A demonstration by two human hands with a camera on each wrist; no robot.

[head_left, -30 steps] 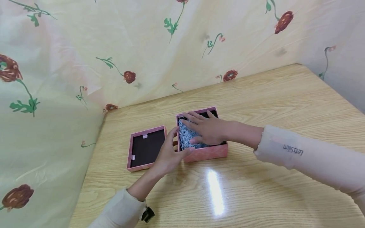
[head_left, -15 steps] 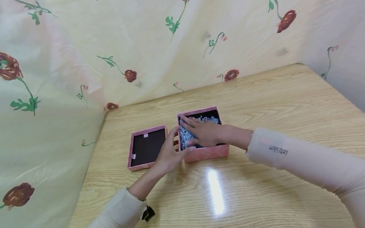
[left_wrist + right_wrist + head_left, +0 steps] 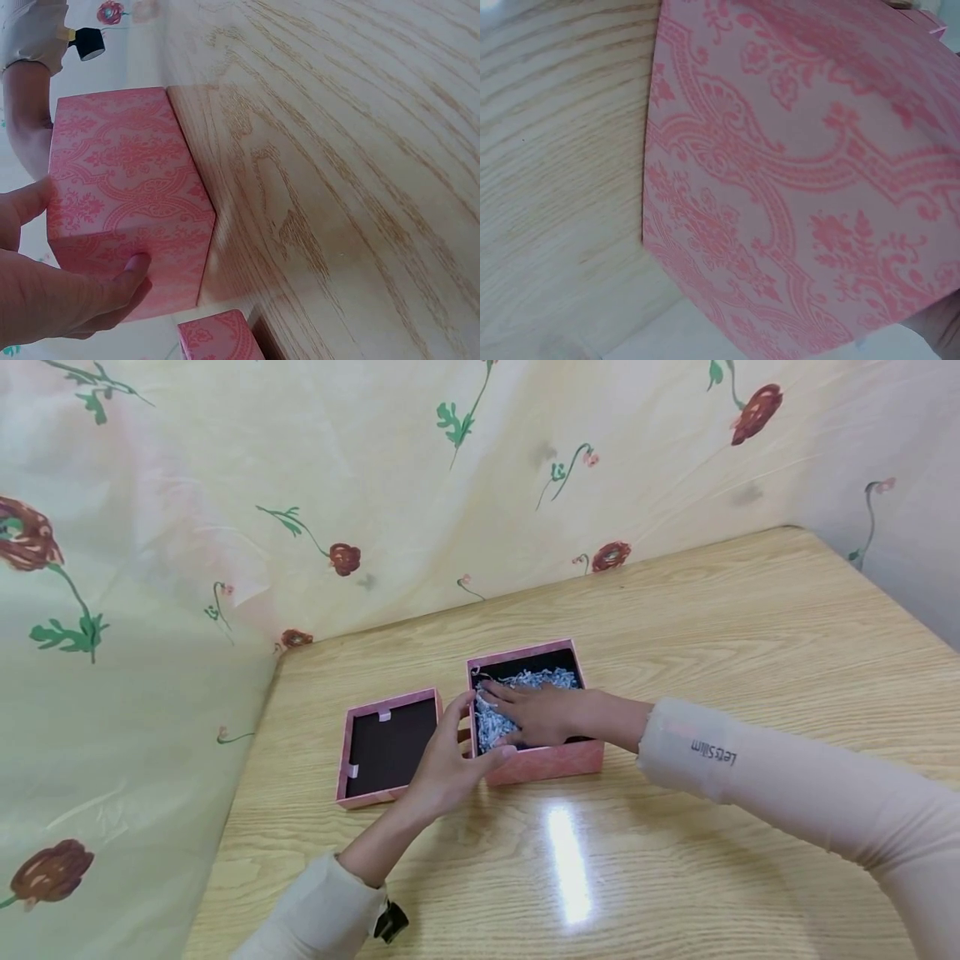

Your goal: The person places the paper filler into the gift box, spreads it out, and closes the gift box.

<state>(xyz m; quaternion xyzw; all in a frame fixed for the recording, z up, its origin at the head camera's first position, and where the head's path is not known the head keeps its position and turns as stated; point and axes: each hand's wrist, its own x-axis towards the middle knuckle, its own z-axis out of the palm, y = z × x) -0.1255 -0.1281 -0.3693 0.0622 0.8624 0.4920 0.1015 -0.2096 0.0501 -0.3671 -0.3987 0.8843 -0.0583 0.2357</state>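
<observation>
A pink patterned box (image 3: 547, 766) stands on the table without its lid, its inside lined in black. Light-blue shredded paper (image 3: 553, 677) fills much of it. My left hand (image 3: 438, 772) grips the box's near left corner, thumb at the near side and fingers along the left wall; in the left wrist view these fingers (image 3: 112, 289) lie against the patterned side. Spread out palm down, my right hand (image 3: 543, 714) rests on the shredded paper inside. The right wrist view is mostly filled by the box wall (image 3: 780, 172), with only a sliver of the hand at the edge.
Left of the box lies its pink lid (image 3: 337, 768), black inside facing up, with two small pale tabs. The wooden table (image 3: 675, 852) extends to the right and front. A flower-printed cloth (image 3: 390, 468) hangs behind and at the left.
My right hand has drawn back from the box's far left part toward its near side, fingers still spread. More shredded paper shows at the back. My left hand stays at the corner.
</observation>
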